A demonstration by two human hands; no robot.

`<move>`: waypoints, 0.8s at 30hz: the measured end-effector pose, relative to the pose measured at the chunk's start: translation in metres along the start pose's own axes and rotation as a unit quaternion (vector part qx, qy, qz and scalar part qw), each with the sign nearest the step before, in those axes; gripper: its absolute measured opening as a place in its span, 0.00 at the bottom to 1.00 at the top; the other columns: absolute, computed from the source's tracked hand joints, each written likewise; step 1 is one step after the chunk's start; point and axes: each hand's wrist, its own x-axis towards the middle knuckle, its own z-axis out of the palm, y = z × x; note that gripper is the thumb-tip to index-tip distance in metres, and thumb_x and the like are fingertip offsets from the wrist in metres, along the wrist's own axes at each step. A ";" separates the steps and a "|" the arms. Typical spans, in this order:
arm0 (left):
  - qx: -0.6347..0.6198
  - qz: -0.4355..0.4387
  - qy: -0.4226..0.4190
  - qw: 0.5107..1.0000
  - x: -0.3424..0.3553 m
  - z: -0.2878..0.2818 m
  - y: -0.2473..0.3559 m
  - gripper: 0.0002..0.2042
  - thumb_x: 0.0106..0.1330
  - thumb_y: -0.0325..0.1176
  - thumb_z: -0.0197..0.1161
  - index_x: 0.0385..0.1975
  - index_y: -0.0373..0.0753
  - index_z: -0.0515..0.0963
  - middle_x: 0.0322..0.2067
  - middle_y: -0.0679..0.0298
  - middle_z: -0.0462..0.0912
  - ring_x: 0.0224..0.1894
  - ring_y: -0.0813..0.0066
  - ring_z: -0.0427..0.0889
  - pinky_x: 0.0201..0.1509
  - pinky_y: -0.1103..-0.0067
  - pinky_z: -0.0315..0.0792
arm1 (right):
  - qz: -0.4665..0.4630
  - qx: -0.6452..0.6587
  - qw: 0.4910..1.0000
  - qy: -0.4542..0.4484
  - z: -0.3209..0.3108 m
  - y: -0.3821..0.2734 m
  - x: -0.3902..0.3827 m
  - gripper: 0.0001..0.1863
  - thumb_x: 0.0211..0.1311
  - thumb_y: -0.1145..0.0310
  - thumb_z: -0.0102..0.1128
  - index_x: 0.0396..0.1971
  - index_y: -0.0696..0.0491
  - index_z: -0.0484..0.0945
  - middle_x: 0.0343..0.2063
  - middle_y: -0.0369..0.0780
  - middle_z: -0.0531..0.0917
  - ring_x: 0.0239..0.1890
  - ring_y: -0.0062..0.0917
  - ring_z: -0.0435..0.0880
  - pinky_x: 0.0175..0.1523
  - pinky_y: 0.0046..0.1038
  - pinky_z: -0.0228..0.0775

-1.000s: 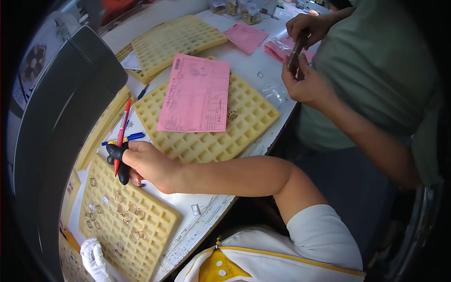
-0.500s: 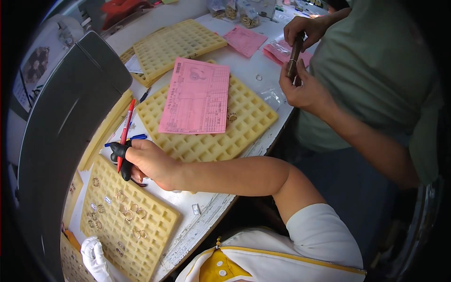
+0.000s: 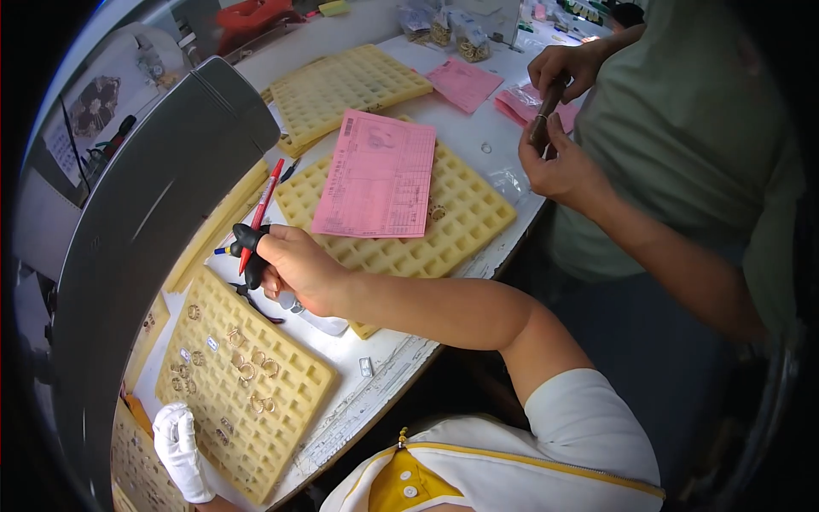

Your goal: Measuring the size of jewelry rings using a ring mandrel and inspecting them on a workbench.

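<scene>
My right hand (image 3: 300, 269), with black finger cots on its fingertips, grips a red pen (image 3: 268, 203) that points up. Below it lies a yellow tray of square pits (image 3: 299, 405), with several rings (image 3: 246, 370) and small white tags in it. A dark-handled tool (image 3: 271, 319) lies partly hidden under my hand. Beside the tray's lower left edge is my left hand (image 3: 177, 448) in a white glove, its fingers curled. Whatever it may hold is hidden. A pink printed slip (image 3: 375, 179) rests on another pitted tray (image 3: 478, 205) beyond my right forearm.
A dark curved panel (image 3: 153, 205) rises on the left. More yellow trays (image 3: 350, 85) are stacked at the back. To the right, a co-worker's hands (image 3: 567, 166) hold a brown tapered stick (image 3: 547, 111). A small tag (image 3: 366, 367) lies near the table edge.
The whole view has shifted slightly, moving things rightward. My right hand, still on the red pen, uncovers more of the dark-handled tool. More of my gloved left hand and its wrist shows.
</scene>
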 end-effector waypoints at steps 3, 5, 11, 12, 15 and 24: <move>0.019 0.038 -0.004 0.999 0.001 0.002 -0.003 0.05 0.62 0.20 0.59 0.36 0.34 0.76 0.43 0.60 0.76 0.44 0.74 0.74 0.50 0.80 0.68 | -0.006 -0.001 1.000 0.004 -0.001 -0.002 0.001 0.10 0.65 0.64 0.48 0.28 0.53 0.73 0.19 0.36 0.76 0.10 0.15 0.65 0.15 0.20 0.58; 0.019 0.040 0.001 0.999 0.001 0.003 0.001 0.05 0.61 0.20 0.59 0.36 0.34 0.76 0.43 0.60 0.76 0.44 0.74 0.74 0.50 0.80 0.68 | -0.010 0.000 1.000 0.002 -0.002 -0.003 0.004 0.10 0.66 0.63 0.49 0.28 0.53 0.73 0.20 0.36 0.77 0.10 0.14 0.65 0.15 0.20 0.57; 0.057 0.065 0.014 0.996 0.003 0.004 0.006 0.05 0.61 0.21 0.59 0.36 0.33 0.76 0.41 0.60 0.77 0.44 0.72 0.75 0.51 0.79 0.68 | -0.021 0.013 1.000 0.008 0.000 -0.010 0.004 0.11 0.66 0.61 0.51 0.28 0.52 0.72 0.18 0.36 0.77 0.11 0.14 0.66 0.16 0.20 0.57; 0.051 0.064 0.020 0.996 0.003 0.006 0.006 0.05 0.61 0.21 0.59 0.36 0.33 0.76 0.41 0.61 0.78 0.44 0.71 0.75 0.51 0.78 0.69 | -0.026 0.008 1.000 0.000 -0.003 -0.011 0.005 0.12 0.67 0.60 0.51 0.29 0.52 0.73 0.18 0.35 0.76 0.12 0.14 0.67 0.18 0.20 0.61; 0.037 0.066 0.036 0.996 0.006 0.011 0.008 0.06 0.61 0.21 0.60 0.37 0.34 0.77 0.41 0.61 0.79 0.45 0.71 0.76 0.52 0.78 0.69 | -0.046 -0.003 0.999 -0.015 -0.006 -0.014 0.004 0.12 0.68 0.61 0.50 0.30 0.53 0.75 0.18 0.35 0.75 0.14 0.15 0.69 0.20 0.21 0.64; 0.061 0.390 -0.095 0.914 0.017 0.070 0.149 0.15 0.49 0.26 0.70 0.38 0.38 0.77 0.42 0.56 0.80 0.43 0.56 0.79 0.48 0.67 0.73 | -0.047 -0.005 0.998 -0.029 0.000 -0.002 0.003 0.06 0.62 0.69 0.52 0.28 0.54 0.73 0.21 0.37 0.77 0.12 0.14 0.66 0.15 0.19 0.59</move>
